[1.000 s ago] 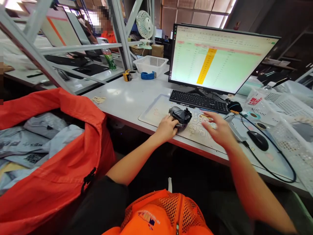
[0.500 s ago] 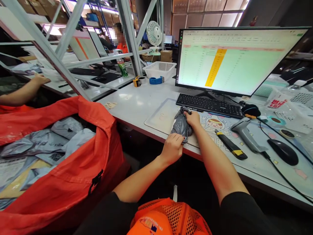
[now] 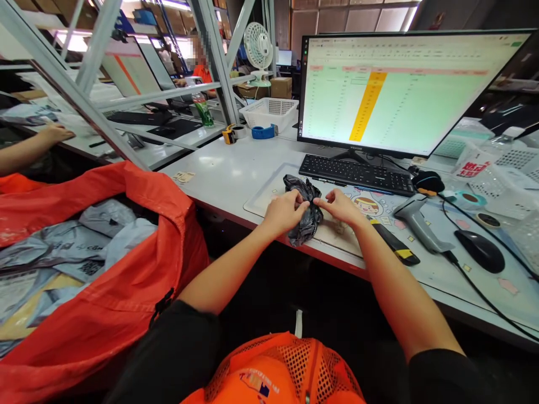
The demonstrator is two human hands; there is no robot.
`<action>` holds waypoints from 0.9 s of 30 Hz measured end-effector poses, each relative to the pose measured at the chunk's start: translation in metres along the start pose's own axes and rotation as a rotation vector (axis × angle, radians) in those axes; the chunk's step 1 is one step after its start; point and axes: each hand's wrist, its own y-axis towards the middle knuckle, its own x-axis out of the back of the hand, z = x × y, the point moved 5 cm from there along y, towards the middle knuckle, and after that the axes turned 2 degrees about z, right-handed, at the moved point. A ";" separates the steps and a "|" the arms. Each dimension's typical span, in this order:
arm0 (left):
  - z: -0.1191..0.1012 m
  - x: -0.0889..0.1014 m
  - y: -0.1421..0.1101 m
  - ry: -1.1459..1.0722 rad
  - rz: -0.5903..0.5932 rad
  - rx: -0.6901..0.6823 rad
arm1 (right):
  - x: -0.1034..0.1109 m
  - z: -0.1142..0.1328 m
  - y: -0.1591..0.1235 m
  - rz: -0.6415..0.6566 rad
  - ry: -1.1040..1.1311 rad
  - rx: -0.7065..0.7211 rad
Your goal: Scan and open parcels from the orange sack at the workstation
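Note:
A crumpled dark grey plastic mailing bag (image 3: 304, 229) lies at the front edge of the desk mat (image 3: 263, 203). My left hand (image 3: 287, 212) pinches its upper part from the left. From the right, my right hand (image 3: 339, 206) pinches the same bag, the fingertips of both hands close together at its middle. What the bag contains is hidden. Just right of my right hand lies a black-and-yellow box cutter (image 3: 393, 241), with a grey barcode scanner (image 3: 421, 224) beyond it.
A red sack (image 3: 168, 224) of grey parcels (image 3: 71, 244) stands left of the desk. Behind the mat are a keyboard (image 3: 356, 174) and monitor (image 3: 408, 95); a mouse (image 3: 480, 251) lies at right. Another person's hand (image 3: 56, 133) shows at far left.
The bag has been turned over and bunched up. My left hand has moved up from its lower end to its middle, and my right hand has come to its right side.

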 end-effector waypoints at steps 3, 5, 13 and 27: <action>0.002 -0.013 0.018 0.233 0.088 0.088 | -0.010 -0.001 -0.010 0.053 -0.109 -0.016; 0.001 -0.021 0.021 0.297 0.133 0.086 | -0.018 0.002 -0.013 0.073 -0.093 0.031; 0.010 -0.027 0.019 0.320 0.154 -0.037 | -0.021 0.001 -0.018 -0.124 -0.141 0.051; 0.039 -0.010 -0.020 0.065 -0.183 -0.069 | -0.013 -0.005 -0.014 -0.168 -0.127 0.051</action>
